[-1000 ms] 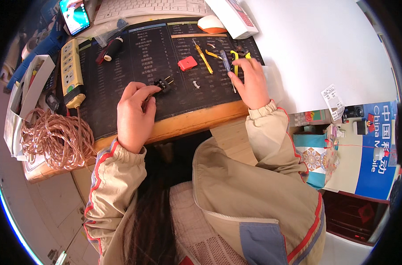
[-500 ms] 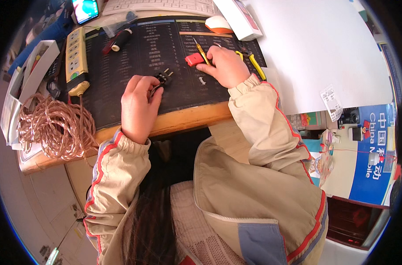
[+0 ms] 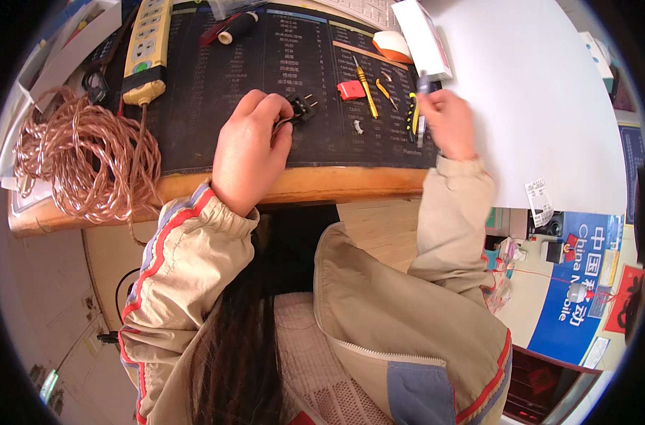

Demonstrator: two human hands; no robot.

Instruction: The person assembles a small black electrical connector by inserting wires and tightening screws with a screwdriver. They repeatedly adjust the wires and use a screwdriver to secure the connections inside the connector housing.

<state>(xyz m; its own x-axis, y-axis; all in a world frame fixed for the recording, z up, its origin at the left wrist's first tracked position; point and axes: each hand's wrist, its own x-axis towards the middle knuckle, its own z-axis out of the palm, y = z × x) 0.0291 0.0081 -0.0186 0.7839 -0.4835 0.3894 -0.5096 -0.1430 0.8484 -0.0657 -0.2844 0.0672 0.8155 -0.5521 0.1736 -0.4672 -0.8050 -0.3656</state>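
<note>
My left hand (image 3: 255, 145) is closed around a black electrical plug (image 3: 303, 108), whose metal prongs point away to the upper right. Over the right side of the black desk mat, my right hand (image 3: 450, 124) pinches a slim grey stick-shaped tool (image 3: 422, 88), upright and blurred. Yellow-and-black handles (image 3: 412, 115) lie beside that tool, partly covered. Left of them are a yellow screwdriver (image 3: 366, 88), a small red block (image 3: 350, 90), a short yellow-ended tool (image 3: 385, 91) and a small white clip (image 3: 358, 127).
A bundle of coppery cable (image 3: 85, 159) sits at the desk's left edge, beside a cream power strip (image 3: 147, 53). An orange-and-white mouse (image 3: 392, 47) and a white box (image 3: 423, 39) stand at the back. A large white board (image 3: 542, 120) lies to the right.
My right hand has left the yellow screwdriver and red block, moved right, and now holds the slim grey tool. My left hand still grips the plug. The whole view has shifted.
</note>
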